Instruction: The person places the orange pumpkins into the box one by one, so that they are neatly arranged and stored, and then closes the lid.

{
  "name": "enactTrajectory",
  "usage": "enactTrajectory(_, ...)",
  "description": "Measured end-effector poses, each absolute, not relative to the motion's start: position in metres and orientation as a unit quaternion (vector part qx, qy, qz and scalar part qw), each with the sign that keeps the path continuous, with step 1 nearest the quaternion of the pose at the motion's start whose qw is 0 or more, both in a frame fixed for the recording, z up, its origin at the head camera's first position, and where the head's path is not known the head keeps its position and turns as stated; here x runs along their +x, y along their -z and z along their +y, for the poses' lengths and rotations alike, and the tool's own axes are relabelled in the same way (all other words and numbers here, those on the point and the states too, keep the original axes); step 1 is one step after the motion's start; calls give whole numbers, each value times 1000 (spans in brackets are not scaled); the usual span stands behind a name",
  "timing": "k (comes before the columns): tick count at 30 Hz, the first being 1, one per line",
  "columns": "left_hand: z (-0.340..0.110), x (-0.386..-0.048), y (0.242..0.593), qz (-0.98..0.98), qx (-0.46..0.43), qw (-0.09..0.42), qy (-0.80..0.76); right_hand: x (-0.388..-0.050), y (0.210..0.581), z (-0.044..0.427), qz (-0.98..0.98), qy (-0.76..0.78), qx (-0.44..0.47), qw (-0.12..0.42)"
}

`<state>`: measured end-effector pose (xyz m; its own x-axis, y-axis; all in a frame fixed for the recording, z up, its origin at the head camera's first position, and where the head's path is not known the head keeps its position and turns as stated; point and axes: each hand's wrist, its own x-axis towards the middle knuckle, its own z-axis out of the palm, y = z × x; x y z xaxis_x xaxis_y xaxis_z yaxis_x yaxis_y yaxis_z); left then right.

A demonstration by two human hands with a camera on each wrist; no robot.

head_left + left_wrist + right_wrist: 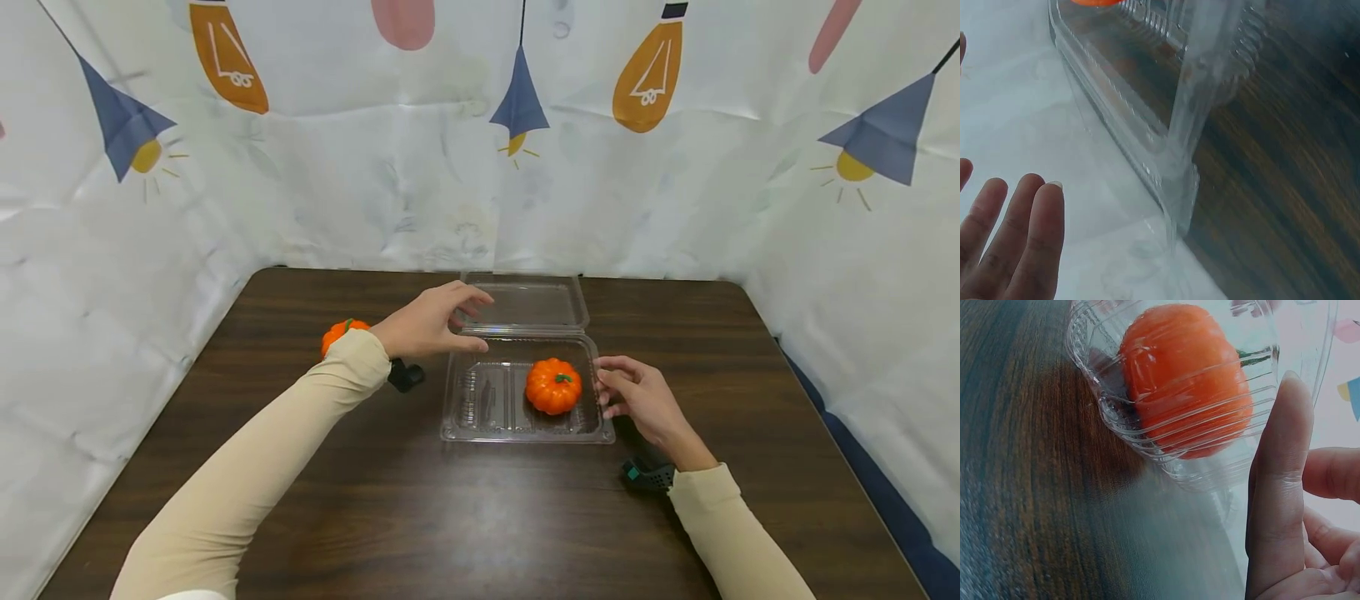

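A clear plastic clamshell container [487, 429] lies on the table with its lid [528, 304] folded back at the far side. In its right half sits a small orange pumpkin [553, 386] with a green stem, seen through the ribbed wall in the right wrist view. Over the container's left back corner hovers my left hand [435, 319], fingers spread and holding nothing. My right hand [641, 396] is beside the container's right rim, fingers loosely bent; whether its fingertips touch the rim is hard to tell. Another orange pumpkin [341, 333] is partly hidden behind my left wrist.
The dark wood table [480, 517] extends around the container. A white printed curtain [337, 192] surrounds its back and sides, and the lid lies close to the table's back edge. A black wrist device [647, 475] shows below my right wrist.
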<state>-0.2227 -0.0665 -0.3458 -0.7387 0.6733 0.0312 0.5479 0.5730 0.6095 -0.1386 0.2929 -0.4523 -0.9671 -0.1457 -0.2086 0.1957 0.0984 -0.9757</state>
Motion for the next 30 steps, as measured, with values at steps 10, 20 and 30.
enactTrajectory(10, -86, -222, 342, 885, 342, 84, -304, -138, 449, 294, 733, 668, 13, 127)
enactTrajectory(20, -109, -222, 337, 892, 323, 80, -306, -137, 449, 293, 731, 670, 19, 127)
enactTrajectory(30, -132, -220, 336, 902, 303, 57, -303, -136, 449, 292, 733, 668, 17, 129)
